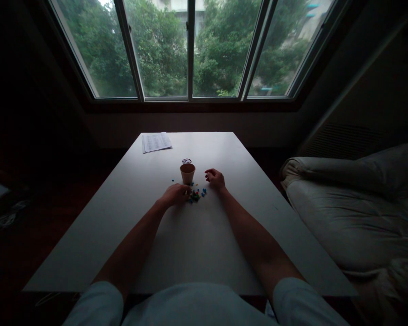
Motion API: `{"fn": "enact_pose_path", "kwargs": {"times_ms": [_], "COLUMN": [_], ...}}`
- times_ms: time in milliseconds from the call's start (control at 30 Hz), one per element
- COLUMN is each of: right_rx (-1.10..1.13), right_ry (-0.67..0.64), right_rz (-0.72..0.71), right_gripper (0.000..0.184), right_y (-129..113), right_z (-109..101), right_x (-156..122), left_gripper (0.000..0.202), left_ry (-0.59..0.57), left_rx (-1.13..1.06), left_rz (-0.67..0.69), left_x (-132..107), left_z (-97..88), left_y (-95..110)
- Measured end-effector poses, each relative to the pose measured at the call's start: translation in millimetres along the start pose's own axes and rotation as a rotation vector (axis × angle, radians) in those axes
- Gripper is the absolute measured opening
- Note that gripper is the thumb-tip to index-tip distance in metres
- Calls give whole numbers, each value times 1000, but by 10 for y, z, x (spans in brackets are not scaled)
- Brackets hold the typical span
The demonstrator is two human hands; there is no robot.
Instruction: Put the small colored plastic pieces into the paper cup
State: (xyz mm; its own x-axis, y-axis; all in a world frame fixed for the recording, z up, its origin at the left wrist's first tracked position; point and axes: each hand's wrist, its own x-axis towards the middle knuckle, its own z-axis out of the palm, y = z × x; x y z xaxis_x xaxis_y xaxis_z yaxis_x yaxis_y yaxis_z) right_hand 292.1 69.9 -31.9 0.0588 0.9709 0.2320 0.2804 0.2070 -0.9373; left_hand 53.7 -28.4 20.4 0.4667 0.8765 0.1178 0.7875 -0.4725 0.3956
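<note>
A loose pile of small coloured pieces (pixel 195 196), blue, green, red and yellow, lies on the white table (pixel 204 249). My left hand (pixel 177 194) is at the pile's left side, its fingers bent together; whatever they pinch is too small and dark to make out. Just behind the pile stands a brown paper cup (pixel 187 174), upright. To the right of the cup, my right hand (pixel 216 178) hovers or rests with curled fingers, apart from the cup. Anything between those fingertips is hidden. A few pieces are scattered around the cup's base.
Behind the cup lies a small round lid-like item (pixel 187 161). Printed sheets of paper (pixel 157 142) are at the table's far left corner. A pale cushioned sofa (pixel 347 213) stands along the right, and a wide window (pixel 190 54) fills the far wall.
</note>
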Motion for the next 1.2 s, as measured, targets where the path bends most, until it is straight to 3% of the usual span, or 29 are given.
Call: {"fn": "enact_pose_path", "kwargs": {"times_ms": [300,600,767,967,1200], "right_rx": [-16,-36,-51,-22,-32], "right_ry": [-7,-15,-13,-20,-26], "right_rz": [-8,-1,4,-12,-19], "right_gripper": [30,30,29,30,30], "right_y": [1,-80,-40,35,68], "right_z": [-14,-31,-28,-14,-9], "right_x": [-19,-63,-44,-19,-8], "left_gripper": [15,28,34,32,23], "left_ry": [113,255,335,414,430], "left_rx": [-157,-914,-1185,-1256,-1216], "left_rz": [-41,-108,-178,-232,-190], "left_x": [27,106,108,133,167], "left_z": [-80,-76,-133,-111,-65], "left_y": [-27,-6,24,-11,-50]}}
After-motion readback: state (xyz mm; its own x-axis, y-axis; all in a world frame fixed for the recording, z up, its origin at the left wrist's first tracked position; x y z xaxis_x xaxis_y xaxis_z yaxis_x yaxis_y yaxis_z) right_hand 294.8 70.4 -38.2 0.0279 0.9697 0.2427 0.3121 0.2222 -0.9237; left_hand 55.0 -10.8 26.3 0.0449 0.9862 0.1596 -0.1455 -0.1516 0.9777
